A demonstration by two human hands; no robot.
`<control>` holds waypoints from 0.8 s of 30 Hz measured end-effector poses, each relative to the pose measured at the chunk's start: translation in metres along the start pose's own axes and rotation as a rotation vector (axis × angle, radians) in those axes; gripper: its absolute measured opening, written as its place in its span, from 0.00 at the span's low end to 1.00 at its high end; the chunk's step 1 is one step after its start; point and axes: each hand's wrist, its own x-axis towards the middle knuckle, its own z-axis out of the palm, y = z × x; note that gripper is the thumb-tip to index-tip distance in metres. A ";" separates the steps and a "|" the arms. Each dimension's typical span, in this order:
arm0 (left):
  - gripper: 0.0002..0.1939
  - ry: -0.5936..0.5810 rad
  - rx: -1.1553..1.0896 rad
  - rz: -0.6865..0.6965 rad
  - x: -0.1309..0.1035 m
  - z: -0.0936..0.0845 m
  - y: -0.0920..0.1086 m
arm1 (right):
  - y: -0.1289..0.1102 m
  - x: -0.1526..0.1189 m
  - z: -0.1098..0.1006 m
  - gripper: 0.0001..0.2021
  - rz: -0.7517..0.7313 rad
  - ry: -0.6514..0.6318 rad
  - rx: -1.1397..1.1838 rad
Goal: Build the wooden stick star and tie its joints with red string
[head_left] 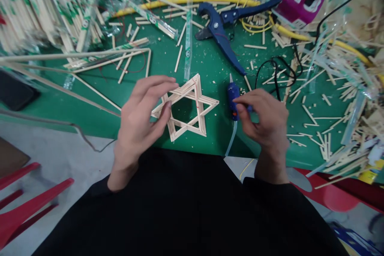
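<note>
Evidently, from the head view, careful handling matters most around the left hand (145,114). Its fingers are curved, with a clear gap between thumb and fingertips, over the near points of a flat six-pointed star of pale wooden sticks (207,99). Whether the fingers touch the wood I cannot tell. Steadying it well, I judge, calls for light, flat pressure near a crossing, since thin sticks could bend or slip under a hard pinch.

The right hand (265,116) has thumb and forefinger drawn close together over the side of a blue glue gun with a narrow nozzle (233,98); whether they grip it, or pinch something small, is unclear. The nozzle points away from the body, beyond the right fingertips, and a translucent glue stick (231,140) trails toward the body. Prudent practice, I judge, keeps bare fingertips off that nozzle and the black cord (274,62) clear of the right wrist.

The star lies on a green tabletop (216,142), just right of the left fingers and left of the glue gun. It looks like two overlapping stick triangles around an open centre, edges doubled in places, its leftmost point partly covered by the left hand. A thin red thread (196,92) lies along its top-right side.
</note>
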 end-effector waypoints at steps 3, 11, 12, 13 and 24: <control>0.16 0.011 0.018 0.001 0.001 0.006 -0.006 | -0.006 -0.002 0.004 0.04 -0.038 -0.053 -0.072; 0.17 0.044 0.020 0.007 -0.008 0.011 -0.024 | 0.012 -0.007 -0.001 0.07 0.093 0.042 -0.099; 0.16 0.071 0.022 0.018 -0.008 0.010 -0.023 | 0.013 -0.006 -0.003 0.07 0.100 0.054 -0.082; 0.17 0.104 0.025 0.026 -0.009 0.009 -0.020 | 0.014 -0.003 -0.006 0.07 0.106 0.063 -0.068; 0.17 0.364 0.000 0.101 0.020 -0.001 -0.018 | 0.066 0.060 -0.019 0.07 0.091 0.229 -0.153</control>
